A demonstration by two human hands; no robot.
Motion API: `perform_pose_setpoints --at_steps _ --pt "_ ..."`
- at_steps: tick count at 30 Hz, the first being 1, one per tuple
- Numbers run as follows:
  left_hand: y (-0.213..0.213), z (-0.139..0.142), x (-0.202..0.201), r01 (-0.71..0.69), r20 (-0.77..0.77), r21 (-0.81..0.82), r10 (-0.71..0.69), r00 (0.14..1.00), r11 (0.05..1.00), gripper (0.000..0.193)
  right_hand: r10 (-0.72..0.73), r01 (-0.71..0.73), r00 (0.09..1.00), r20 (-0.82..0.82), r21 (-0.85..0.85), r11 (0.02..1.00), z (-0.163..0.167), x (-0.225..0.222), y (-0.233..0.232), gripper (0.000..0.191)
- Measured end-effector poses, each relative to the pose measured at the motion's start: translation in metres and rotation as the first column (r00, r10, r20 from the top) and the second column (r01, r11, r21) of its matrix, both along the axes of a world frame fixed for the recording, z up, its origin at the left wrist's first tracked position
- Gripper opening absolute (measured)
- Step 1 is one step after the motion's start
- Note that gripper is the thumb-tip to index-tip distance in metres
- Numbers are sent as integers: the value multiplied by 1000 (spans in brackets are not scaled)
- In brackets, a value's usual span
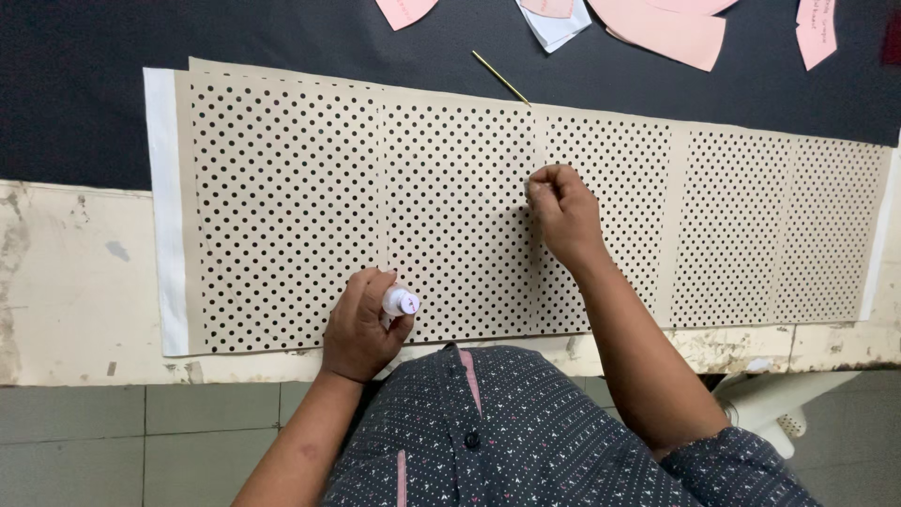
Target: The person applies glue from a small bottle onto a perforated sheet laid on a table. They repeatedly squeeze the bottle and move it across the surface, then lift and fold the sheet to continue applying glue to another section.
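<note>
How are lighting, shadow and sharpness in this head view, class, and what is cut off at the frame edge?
Head view: soft, even light, no glare; faint shadows under the left hand and right hand; the dotted sheet is sharp; the small bottle looks slightly washed out; the pink paper pieces are cropped by the top edge.

Worn, chipped cream table [75, 282], its far half covered by a black sheet [282, 38]. Across the boundary between black sheet and bare cream top, a long beige perforated panel [282, 207] of joined sections, dotted with dark holes. Under the panel's left end, a white strip [161, 207] showing. Beyond the panel, on the black sheet, pink paper pieces [666, 28], a white piece [556, 28], and a thin yellow stick [499, 77] touching the panel's far edge.
</note>
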State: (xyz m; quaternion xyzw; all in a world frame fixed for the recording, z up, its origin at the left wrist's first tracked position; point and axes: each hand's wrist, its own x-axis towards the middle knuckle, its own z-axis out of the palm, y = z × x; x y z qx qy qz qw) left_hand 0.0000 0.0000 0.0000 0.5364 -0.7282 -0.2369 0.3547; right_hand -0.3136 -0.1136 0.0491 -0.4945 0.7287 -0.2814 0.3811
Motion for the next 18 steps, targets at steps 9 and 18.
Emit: perform_pose_setpoints --at_steps 9,18 --pt "-2 6 -2 -3 -22 -31 2 1000 1000 53 184 -188 981 -53 -73 979 11 18 2 19" --pt "-3 2 -2 -2 16 -44 3 1000 999 55 391 -507 766 -510 -106 855 15 36 -13 12"
